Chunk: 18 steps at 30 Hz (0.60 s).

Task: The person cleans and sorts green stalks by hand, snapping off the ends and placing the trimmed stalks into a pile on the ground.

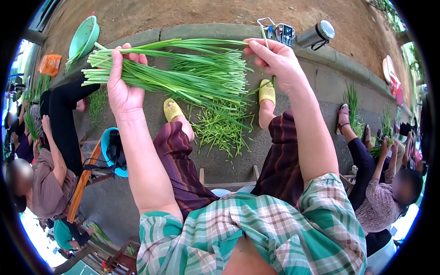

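My left hand (126, 87) is closed around a bunch of long green garlic chives (183, 89), their pale cut ends sticking out to the left. The blades stretch rightward at chest height. My right hand (272, 62) pinches the thin tips of a few chive blades between thumb and fingers, and one loose blade (263, 35) pokes up from that grip. Below, a pile of chives (215, 68) lies on the ground, partly hidden by the bunch. Short cut chive pieces (224, 133) are scattered between my yellow slippers (172, 110).
A green basin (85, 36) and an orange bag (49, 65) stand at the far left. A steel flask (316, 34) is by the curb (201, 31). A blue bucket (106, 149) sits beside a wooden bench (85, 181). Other people sit on both sides, some holding chives.
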Motion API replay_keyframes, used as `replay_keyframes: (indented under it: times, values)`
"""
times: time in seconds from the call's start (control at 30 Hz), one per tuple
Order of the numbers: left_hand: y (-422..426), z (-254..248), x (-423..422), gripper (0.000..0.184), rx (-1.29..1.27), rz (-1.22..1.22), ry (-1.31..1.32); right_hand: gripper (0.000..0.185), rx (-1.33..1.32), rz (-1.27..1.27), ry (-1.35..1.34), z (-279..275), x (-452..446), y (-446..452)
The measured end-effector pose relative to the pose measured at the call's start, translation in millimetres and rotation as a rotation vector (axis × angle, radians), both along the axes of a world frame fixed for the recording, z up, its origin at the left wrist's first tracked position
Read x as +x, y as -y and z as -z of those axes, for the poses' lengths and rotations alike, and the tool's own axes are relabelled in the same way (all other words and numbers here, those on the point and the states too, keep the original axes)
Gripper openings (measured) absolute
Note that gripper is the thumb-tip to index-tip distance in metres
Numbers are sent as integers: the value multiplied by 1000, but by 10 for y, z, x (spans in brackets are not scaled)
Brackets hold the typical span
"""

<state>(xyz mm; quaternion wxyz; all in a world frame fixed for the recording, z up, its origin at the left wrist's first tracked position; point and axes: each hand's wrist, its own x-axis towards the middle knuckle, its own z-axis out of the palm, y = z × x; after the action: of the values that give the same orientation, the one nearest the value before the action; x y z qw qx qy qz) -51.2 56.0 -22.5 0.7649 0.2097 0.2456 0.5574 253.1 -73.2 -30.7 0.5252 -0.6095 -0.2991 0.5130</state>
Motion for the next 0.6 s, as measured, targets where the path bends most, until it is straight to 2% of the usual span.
replay_keyframes:
  times: [0.13,0.2,0.23,0.3,0.33,0.4,0.6]
  values:
    - [-3,-4,14,18,-23,-36,-27,27,-16,5,22,-2,15,7]
    - [4,-2,12,18,-24,-44,-35,23,27,-61,228,51,31,11]
    - [5,-1,10,19,-13,-35,-33,23,26,-62,227,68,20,14]
    - [11,-6,13,19,-2,-26,-32,22,85,-95,528,87,-10,16]
    - [19,-13,24,19,-4,-34,-42,22,85,-96,527,78,-25,22]
    - [14,-4,16,19,-8,-42,-52,20,55,-180,734,48,-63,36]
    - [-6,28,-23,16,1,26,-16,22,43,-101,773,61,-138,22]
